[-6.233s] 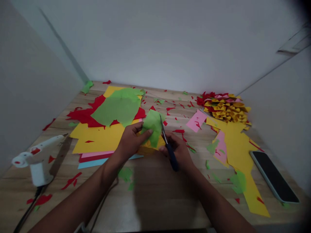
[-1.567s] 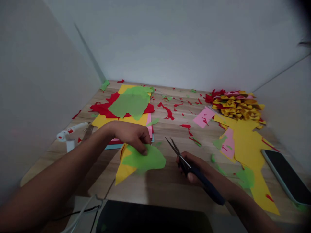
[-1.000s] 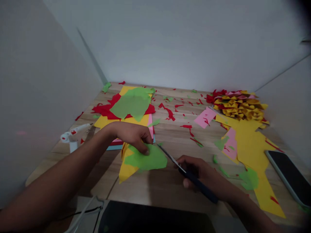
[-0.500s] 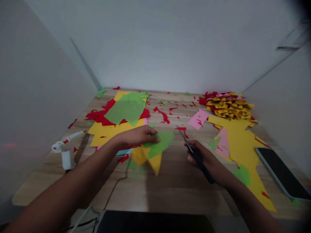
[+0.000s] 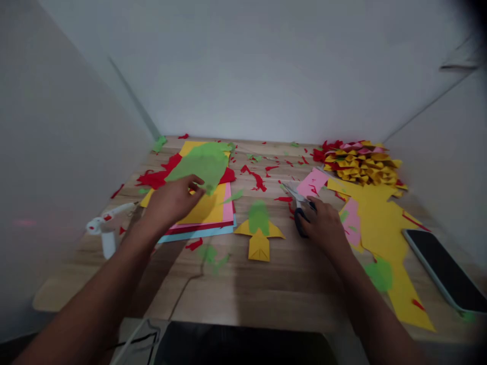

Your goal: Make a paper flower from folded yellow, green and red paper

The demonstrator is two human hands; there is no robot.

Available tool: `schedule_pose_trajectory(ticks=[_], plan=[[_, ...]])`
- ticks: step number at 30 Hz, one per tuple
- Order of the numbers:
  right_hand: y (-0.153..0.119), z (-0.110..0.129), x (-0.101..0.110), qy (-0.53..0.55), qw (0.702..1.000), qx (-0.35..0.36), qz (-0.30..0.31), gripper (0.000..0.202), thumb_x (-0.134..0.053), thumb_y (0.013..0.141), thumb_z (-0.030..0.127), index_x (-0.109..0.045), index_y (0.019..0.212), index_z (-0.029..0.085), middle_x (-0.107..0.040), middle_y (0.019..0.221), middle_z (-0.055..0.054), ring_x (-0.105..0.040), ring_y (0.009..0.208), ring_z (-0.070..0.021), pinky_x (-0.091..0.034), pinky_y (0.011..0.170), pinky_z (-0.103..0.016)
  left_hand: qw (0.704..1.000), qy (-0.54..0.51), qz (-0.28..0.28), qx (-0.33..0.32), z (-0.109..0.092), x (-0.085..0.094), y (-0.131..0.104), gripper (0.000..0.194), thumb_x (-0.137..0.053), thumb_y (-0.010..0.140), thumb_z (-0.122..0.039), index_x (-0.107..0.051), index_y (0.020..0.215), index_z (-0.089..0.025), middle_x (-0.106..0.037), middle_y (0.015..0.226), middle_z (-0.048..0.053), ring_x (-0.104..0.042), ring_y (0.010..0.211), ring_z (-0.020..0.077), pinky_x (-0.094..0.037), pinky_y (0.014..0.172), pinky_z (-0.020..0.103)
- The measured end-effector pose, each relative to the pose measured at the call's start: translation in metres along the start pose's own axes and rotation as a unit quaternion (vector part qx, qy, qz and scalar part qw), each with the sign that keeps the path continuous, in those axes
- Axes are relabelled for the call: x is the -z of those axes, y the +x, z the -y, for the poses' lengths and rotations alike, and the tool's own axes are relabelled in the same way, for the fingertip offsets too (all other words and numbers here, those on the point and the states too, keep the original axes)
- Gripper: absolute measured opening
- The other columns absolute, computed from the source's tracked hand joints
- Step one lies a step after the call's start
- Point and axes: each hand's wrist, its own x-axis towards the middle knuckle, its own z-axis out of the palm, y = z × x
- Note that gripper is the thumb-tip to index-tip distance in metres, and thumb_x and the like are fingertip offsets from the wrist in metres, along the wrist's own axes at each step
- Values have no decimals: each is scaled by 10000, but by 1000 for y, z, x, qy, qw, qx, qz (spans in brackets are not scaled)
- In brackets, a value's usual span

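My left hand point(image 5: 175, 198) hovers over the left paper stack, its fingers curved and apart with nothing seen between them. Below its fingers lies a green paper shape point(image 5: 201, 162) on top of yellow, pink, red and blue sheets point(image 5: 211, 205). My right hand point(image 5: 323, 220) holds dark-handled scissors point(image 5: 300, 218) at the table, with the blades pointing up and left and slightly parted. Between the hands, a folded yellow paper piece point(image 5: 259, 246) lies flat, with a green oval piece point(image 5: 258, 215) at its top.
A white glue gun point(image 5: 108, 243) stands at the left. Red scraps point(image 5: 256, 180) lie across the back. At the right are a pile of folded yellow, red and pink pieces point(image 5: 361, 165), a cut yellow sheet point(image 5: 382, 228), a pink piece point(image 5: 312, 181) and a phone point(image 5: 445, 268).
My left hand has let go of the yellow and green paper, which now lies on the table, and has moved left over the stack. The scissors have turned and come down to the table.
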Motion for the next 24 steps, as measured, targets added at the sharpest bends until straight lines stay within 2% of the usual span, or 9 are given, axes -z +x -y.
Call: schedule_pose_trajectory(ticks=[2,4,6,7,9,12,16,20,24], plan=[[0,-4,-7,-33,999,9,12,588,-577,848,410,-536,1360,124,-630,1106,-199,-572,1051,-367,-452,950,-518,998,14,-50,28,27,4,18,448,-537,879,-512,-644,1216,-236,-715,1205,112,-665,1074,342,-511,833,430],[-1,-7,-13,-51,998,14,16,581,-562,853,412,-536,1358,125,-630,1099,-192,-576,1033,-363,-456,937,-504,997,20,-67,-10,44,-3,33,581,-635,823,-457,-570,1332,-186,-606,1375,159,-568,1243,357,-463,994,451],[-1,-12,-17,-56,998,21,15,569,-537,867,431,-537,1349,128,-635,1086,-187,-582,1023,-359,-460,921,-494,997,8,-36,-65,51,-17,43,755,-688,789,-451,-458,1446,-159,-487,1489,180,-441,1378,349,-391,1098,434],[-1,-14,-18,-58,998,27,14,571,-526,873,448,-537,1346,127,-637,1077,-187,-586,1018,-359,-461,915,-492,997,8,-31,-68,51,-25,46,792,-715,763,-453,-453,1453,-165,-473,1498,181,-422,1390,355,-377,1110,442],[1,-19,-19,-61,997,37,7,588,-516,870,486,-544,1333,125,-643,1068,-193,-594,1011,-365,-461,912,-496,998,6,-34,-58,51,-40,49,679,-694,781,-447,-533,1379,-170,-531,1435,186,-458,1346,379,-386,1093,479],[2,-25,-19,-58,998,36,-7,591,-525,843,518,-571,1290,134,-655,1071,-199,-603,1000,-376,-461,908,-507,997,-10,-56,-53,54,-52,46,457,-601,857,-361,-607,1269,-164,-622,1315,174,-540,1254,346,-427,1048,445],[0,-23,-17,-42,999,11,0,593,-535,829,522,-578,1283,142,-658,1062,-197,-599,1007,-382,-462,908,-525,993,-51,-80,-66,68,-54,40,449,-494,884,-197,-570,1325,-154,-628,1339,156,-571,1233,293,-447,1030,396],[2,-9,-11,17,999,-28,-5,667,-570,795,563,-574,1311,139,-639,1080,-189,-598,1028,-368,-469,917,-511,989,-95,-92,-63,78,-56,42,407,-452,884,-144,-649,1240,-165,-678,1290,125,-614,1187,267,-461,1013,369],[16,24,1,96,994,-52,14,719,-640,712,641,-611,1232,145,-627,1037,-165,-614,952,-340,-486,872,-490,986,-119,-104,-44,77,-51,51,376,-486,854,-122,-705,1159,-140,-732,1175,142,-665,1077,274,-498,942,367]])
